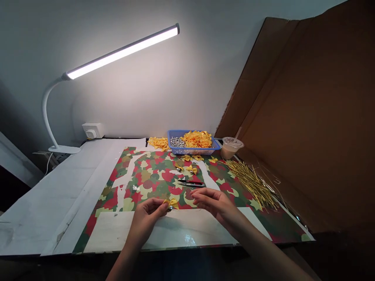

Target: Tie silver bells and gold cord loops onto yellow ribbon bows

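Note:
My left hand [149, 212] pinches a yellow ribbon bow [174, 203] with a small silver bell [170, 208] at its middle, just above the near edge of the patterned sheet. To its right, my right hand [215, 203] is raised with fingertips drawn together. Whatever it may hold is too thin or small to make out. Beyond the hands lie thread snips [191, 183] with dark blades. Farther back are two bows with bells, one of them a yellow bow [192, 169], and several loose bows.
A blue basket [195, 152] holds silver bells [177, 142] and yellow bows [197, 139]. More bows [158, 143] are heaped beside it. At right stand a lidded drink cup [231, 148], gold twist ties [253, 183] and a cardboard panel [307, 117]. A lit lamp [123, 52] hangs over the left.

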Motion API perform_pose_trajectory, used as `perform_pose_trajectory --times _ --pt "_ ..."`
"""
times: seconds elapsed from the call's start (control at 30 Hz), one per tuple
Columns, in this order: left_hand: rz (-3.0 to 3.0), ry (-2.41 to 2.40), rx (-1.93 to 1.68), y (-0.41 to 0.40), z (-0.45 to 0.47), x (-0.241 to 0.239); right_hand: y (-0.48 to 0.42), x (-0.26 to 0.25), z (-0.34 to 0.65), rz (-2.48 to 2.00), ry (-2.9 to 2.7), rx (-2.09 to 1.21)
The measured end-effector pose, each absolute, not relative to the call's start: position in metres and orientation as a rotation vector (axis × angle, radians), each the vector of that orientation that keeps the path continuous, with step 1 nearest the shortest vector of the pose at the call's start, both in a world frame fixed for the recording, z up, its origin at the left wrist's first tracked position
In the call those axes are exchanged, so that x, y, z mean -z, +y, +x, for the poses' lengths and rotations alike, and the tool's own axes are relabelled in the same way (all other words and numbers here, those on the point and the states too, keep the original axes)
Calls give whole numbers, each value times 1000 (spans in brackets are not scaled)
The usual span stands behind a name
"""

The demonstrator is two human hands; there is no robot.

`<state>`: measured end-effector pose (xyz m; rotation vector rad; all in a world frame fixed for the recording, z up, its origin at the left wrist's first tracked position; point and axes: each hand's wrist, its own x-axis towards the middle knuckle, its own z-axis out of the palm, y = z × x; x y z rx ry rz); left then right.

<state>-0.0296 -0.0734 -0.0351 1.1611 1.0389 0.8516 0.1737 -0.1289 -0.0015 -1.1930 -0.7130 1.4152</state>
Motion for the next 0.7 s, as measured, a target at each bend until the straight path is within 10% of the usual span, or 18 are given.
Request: perform_pose_trajectory --times 0.7 --pt "1303 1114 -1004 -84 -28 30 -129 30 131 -1201 -1030 -1349"
